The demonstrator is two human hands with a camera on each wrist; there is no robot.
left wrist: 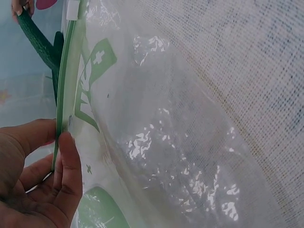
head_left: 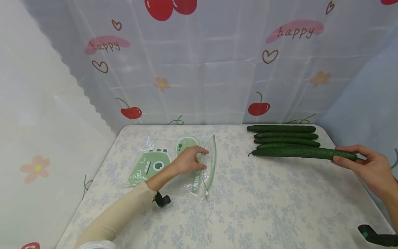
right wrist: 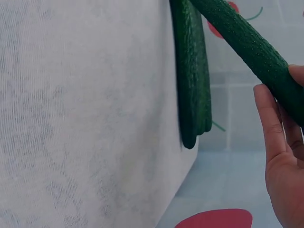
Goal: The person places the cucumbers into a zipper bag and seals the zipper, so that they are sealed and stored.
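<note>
A clear slider zip bag (head_left: 177,190) with green cartoon prints lies flat at the left of the table, its mouth facing right and partly parted. My left hand (head_left: 188,159) is at that mouth; in the left wrist view its thumb and fingers pinch the bag's green edge (left wrist: 71,61). My right hand (head_left: 368,162) grips a long dark green cucumber (head_left: 298,151) by its right end. That end is raised, while its thin-stemmed tip points left, close to the other cucumbers. In the right wrist view the cucumber (right wrist: 251,45) slants up and away from the fingers.
Several more cucumbers (head_left: 281,128) lie side by side at the table's back right. A pale blue floral cloth (head_left: 248,207) covers the table. A printed curtain (head_left: 214,69) hangs behind it and along the sides.
</note>
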